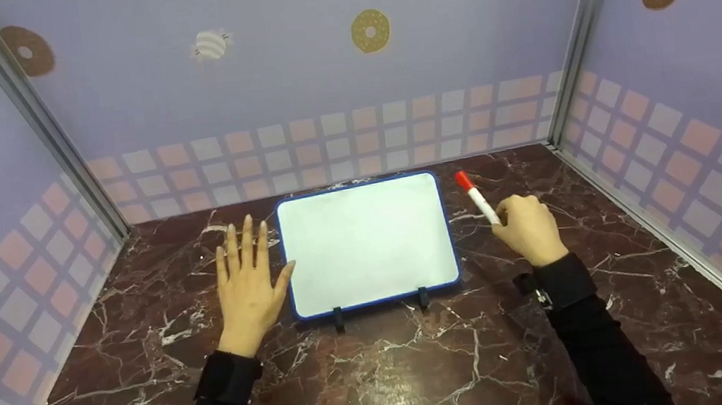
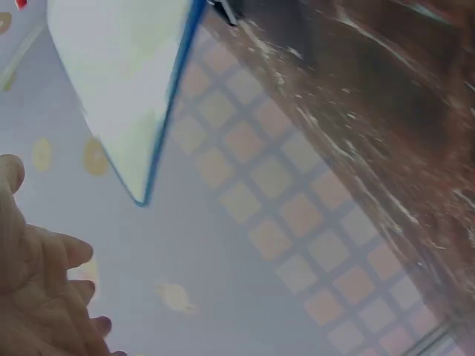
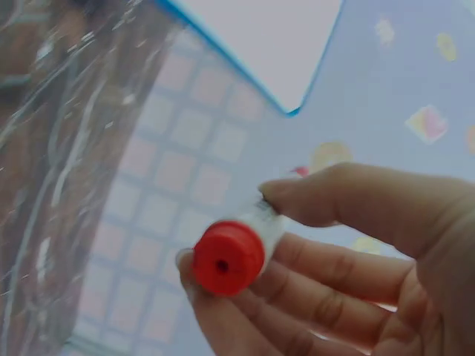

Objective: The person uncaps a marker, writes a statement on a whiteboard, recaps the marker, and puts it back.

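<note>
Marker: a white-barrelled marker with a red cap (image 1: 464, 180) is slanting over the right half of the worktop (image 1: 387, 376), its capped end aiming toward the far edge; in the right wrist view a red end plug (image 3: 231, 252) is facing the camera.
Right hand: the right hand (image 1: 530, 227) is pinching the barrel — thumb on one side, curled fingers on the other.
Left hand: the left hand (image 1: 253, 296) is spreading wide, fingers straight, gripping nothing; it is hovering or resting beside the whiteboard's left edge, and contact I cannot tell.
Whiteboard: the blue-framed whiteboard (image 1: 366, 246) is standing on black feet (image 1: 338, 319), centred between the worktop's left and right edges, nearer the far edge.
Handling: holding the barrel firmly seems best, with cap and plug clear of the fingers; the small feet probably call for a light touch — bumping the frame could be tipping it.
Writing: small dark print is showing on the barrel, too blurred for reading; no brand or lettering is showing legibly on the whiteboard.
</note>
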Action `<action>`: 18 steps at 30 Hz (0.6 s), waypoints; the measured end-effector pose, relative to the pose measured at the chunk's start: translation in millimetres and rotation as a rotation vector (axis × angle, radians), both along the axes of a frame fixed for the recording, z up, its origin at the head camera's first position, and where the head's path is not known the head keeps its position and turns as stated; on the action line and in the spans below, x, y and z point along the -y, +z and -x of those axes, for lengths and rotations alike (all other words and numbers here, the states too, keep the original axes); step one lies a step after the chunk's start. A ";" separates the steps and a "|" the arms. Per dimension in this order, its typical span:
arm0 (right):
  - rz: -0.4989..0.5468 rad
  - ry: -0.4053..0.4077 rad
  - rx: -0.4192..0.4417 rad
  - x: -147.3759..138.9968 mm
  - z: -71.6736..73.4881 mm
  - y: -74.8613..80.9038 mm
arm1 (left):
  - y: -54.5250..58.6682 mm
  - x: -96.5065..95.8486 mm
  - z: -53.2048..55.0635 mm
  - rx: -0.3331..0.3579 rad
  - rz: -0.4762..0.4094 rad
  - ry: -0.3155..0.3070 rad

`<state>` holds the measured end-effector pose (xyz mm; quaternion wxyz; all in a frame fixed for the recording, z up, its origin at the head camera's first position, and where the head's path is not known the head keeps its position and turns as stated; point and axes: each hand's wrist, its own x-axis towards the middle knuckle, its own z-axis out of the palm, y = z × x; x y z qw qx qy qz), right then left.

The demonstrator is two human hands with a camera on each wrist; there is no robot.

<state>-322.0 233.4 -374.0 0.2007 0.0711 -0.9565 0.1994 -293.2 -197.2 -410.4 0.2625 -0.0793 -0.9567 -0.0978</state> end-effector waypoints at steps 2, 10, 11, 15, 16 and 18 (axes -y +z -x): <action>-0.009 0.024 -0.034 9.4 -5.1 3.0 | 4.2 -11.1 -2.2 -0.057 0.040 -0.028; -0.076 0.143 -0.078 52.3 -23.2 7.5 | 10.4 -62.2 -8.3 -0.291 0.211 -0.196; -0.094 0.161 -0.073 57.9 -25.4 7.3 | 9.4 -68.2 -8.3 -0.313 0.230 -0.220; -0.150 0.247 -0.044 80.1 -34.8 5.7 | 3.6 -86.8 -5.9 -0.396 0.314 -0.283; -0.161 0.270 -0.043 85.2 -37.2 5.2 | 2.0 -89.8 -5.3 -0.416 0.330 -0.290; -0.185 0.313 -0.050 94.0 -41.5 3.4 | -1.2 -94.0 -4.3 -0.465 0.352 -0.294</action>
